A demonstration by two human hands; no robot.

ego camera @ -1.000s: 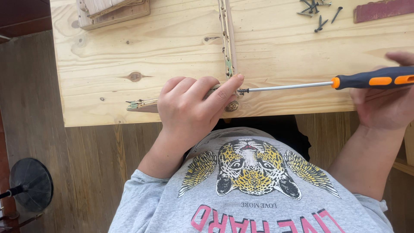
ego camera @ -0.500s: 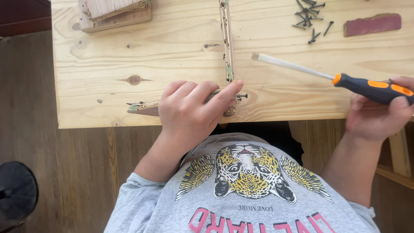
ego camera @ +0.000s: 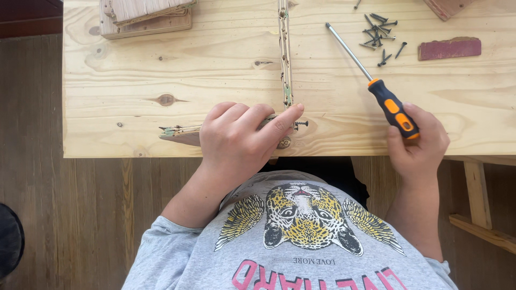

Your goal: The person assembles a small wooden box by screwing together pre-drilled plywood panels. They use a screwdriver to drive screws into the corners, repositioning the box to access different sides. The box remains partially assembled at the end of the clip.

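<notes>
With my right hand (ego camera: pixel 418 146) clamped on the screwdriver (ego camera: pixel 371 80) away from the screw (ego camera: pixel 301 123), and left-hand fingers (ego camera: pixel 279 119) pressing the strip (ego camera: pixel 180 131), I judge the half-driven screw may tilt.

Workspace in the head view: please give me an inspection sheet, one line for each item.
Surface: pale wooden table with knots.
Job's things: thin wooden strip under the left hand, a screw sticking out at its end; second strip runs away from it; screwdriver, tip off the screw.
Clutter: loose screws; red block; stacked boards.
Grippers: left hand presses the strip; right hand holds the screwdriver handle.
Cables: nothing seen.
Surroundings: plank floor.
</notes>
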